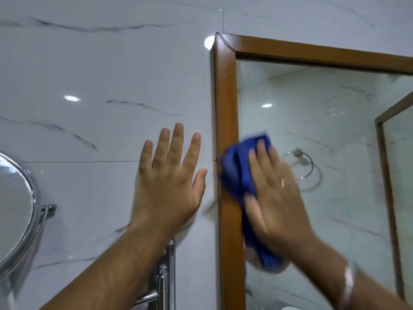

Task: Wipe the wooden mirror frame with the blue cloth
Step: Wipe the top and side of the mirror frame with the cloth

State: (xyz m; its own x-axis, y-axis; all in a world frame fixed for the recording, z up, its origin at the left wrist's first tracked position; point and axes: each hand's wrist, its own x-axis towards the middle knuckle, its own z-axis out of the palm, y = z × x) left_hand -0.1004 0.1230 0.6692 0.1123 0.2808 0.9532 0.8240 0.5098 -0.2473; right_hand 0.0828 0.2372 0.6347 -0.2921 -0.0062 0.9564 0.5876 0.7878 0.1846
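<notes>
The wooden mirror frame (226,97) is brown, with its left upright running down the middle of the view and its top rail going off to the right. A blue cloth (235,171) lies bunched against the left upright and the edge of the glass. My right hand (277,193) presses flat on the blue cloth; it is blurred by motion and wears a ring. My left hand (169,180) rests flat on the marble wall just left of the frame, fingers spread, holding nothing.
A white marble-tiled wall (100,74) fills the left side. A round chrome mirror (15,209) on a bracket sits at the far left. Chrome fittings (164,280) stand below my left wrist. The mirror glass (324,121) reflects a towel ring and a framed panel.
</notes>
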